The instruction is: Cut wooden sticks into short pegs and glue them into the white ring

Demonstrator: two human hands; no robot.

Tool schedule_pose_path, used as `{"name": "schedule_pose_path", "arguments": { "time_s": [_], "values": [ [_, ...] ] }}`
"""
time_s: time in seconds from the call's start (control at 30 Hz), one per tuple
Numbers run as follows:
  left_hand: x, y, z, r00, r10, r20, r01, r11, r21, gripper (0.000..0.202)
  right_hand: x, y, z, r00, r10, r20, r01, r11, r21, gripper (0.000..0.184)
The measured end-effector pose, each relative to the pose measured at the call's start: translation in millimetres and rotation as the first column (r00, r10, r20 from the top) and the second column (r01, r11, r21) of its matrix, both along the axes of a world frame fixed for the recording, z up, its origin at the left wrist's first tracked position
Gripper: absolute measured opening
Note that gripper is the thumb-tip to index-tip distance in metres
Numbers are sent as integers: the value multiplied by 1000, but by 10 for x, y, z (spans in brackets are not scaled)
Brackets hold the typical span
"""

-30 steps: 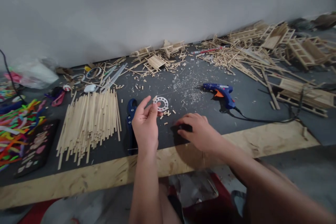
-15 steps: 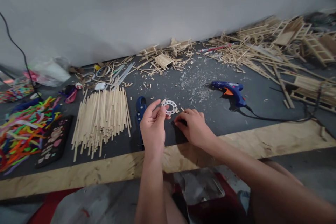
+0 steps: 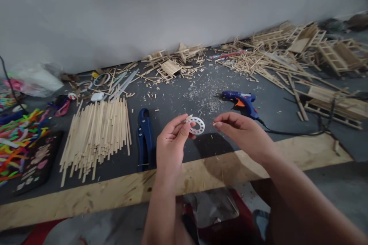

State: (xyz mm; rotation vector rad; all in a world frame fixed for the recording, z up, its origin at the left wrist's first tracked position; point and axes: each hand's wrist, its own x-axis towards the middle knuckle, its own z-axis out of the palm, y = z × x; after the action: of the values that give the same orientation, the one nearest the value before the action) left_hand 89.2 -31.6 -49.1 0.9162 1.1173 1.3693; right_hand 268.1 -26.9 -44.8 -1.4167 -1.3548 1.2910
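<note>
My left hand point(image 3: 171, 141) is raised over the dark mat and pinches a small white plastic ring with holes point(image 3: 197, 125) between thumb and fingertips. A short pale stick bit shows at the ring's upper edge. My right hand point(image 3: 244, 133) hovers just right of the ring, its fingertips pressed together in a pinch. Whatever they hold is too small to make out. A blue hand cutter point(image 3: 145, 137) lies on the mat left of my left hand.
A blue and orange glue gun point(image 3: 240, 102) with a black cord lies behind my right hand. A pile of thin wooden sticks point(image 3: 97, 134) is at left, with coloured pipe cleaners point(image 3: 17, 141) beyond. Stick ladders and scraps point(image 3: 330, 57) crowd the right. A plywood edge point(image 3: 115, 191) runs along the front.
My right hand has lifted off the mat and closed into a pinch. My left hand has carried the white ring up and to the right, off the mat.
</note>
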Motion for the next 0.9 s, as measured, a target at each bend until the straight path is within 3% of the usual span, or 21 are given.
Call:
{"name": "schedule_pose_path", "arguments": {
  "time_s": [0.17,0.3,0.5,0.9],
  "values": [
    [137,-14,38,995,-72,-68,72,997,-1,24,89,-4,29,934,-126,-335,101,991,-91,20],
    [223,-31,47,981,-116,-154,118,993,6,22,102,-22,82,862,-184,-473,126,980,-153,15],
    [280,-53,58,943,-143,-301,150,989,1,21,104,-36,91,866,-156,-475,98,985,-144,13],
    [302,-90,44,910,-115,-398,130,991,11,24,25,-105,100,899,-146,-413,116,988,-97,18]
  ]
}}
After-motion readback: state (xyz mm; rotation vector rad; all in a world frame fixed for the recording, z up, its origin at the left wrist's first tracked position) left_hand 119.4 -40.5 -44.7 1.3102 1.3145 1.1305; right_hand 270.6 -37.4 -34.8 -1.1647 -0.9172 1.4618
